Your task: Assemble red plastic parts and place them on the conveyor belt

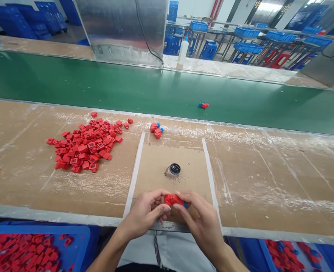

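Both my hands meet at the near edge of the cardboard-covered bench. My left hand (146,213) and my right hand (202,219) pinch one small red plastic part (171,199) between their fingertips; a bit of blue shows at its right end. Just beyond the hands stands a small round metal pot (174,170) with a dark inside. A heap of several red plastic parts (86,145) lies to the left. A few red and blue assembled pieces (156,130) rest near the belt's edge.
A green conveyor belt (98,87) runs across behind the bench, carrying one red-and-blue piece (203,105). Blue bins of red parts (27,249) sit below the bench at left, and another bin of red and blue parts (286,257) at right. A white bottle (183,53) stands beyond the belt.
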`<state>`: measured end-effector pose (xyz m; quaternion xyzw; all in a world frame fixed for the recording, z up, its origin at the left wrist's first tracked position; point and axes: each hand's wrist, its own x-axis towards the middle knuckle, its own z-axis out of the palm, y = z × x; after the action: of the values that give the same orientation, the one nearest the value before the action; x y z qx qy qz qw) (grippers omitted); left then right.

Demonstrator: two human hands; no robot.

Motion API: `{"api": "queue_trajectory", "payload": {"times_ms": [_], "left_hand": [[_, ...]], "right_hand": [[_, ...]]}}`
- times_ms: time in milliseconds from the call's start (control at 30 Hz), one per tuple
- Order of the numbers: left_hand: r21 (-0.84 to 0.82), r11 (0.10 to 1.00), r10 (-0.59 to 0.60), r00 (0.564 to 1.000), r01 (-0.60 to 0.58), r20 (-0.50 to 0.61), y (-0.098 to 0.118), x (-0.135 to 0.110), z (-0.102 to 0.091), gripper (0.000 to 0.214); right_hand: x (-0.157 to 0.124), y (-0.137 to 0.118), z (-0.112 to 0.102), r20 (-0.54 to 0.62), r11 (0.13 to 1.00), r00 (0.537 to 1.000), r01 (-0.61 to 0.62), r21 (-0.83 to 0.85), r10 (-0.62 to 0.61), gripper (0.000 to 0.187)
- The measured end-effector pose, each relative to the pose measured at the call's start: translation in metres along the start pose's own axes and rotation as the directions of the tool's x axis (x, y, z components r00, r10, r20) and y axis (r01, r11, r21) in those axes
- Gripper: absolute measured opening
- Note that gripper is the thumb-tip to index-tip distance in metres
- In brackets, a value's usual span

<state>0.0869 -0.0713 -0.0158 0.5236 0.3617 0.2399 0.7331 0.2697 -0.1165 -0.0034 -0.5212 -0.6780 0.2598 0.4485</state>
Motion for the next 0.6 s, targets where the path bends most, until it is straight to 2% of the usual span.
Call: {"api": "queue_trajectory", "payload": {"times_ms": [100,300,500,600], "left_hand": [[0.031,0.999,0.013,1.000,-0.013,-0.009,0.000,-0.001,0.000,0.018],[0.144,0.989,0.017,0.999,-0.024,0.050,0.000,-0.003,-0.003,0.021],[0.155,0.987,0.039,0.999,-0.043,0.024,-0.004,-0.007,-0.003,0.024],[0.120,0.992,0.035,0.999,-0.039,0.041,-0.004,-0.011,0.001,0.026]], "right_hand": [[-0.002,-0.001,0.005,0.022,1.000,1.000,-0.002,-0.010,0.002,0.013],[-0.010,-0.001,0.012,0.084,0.988,0.994,0.083,-0.131,-0.072,0.022],[-0.015,0.002,0.019,0.037,0.980,0.990,0.138,-0.146,-0.134,0.021],[-0.020,0.005,0.030,-0.050,0.965,0.979,0.184,-0.186,-0.197,0.019]]}}
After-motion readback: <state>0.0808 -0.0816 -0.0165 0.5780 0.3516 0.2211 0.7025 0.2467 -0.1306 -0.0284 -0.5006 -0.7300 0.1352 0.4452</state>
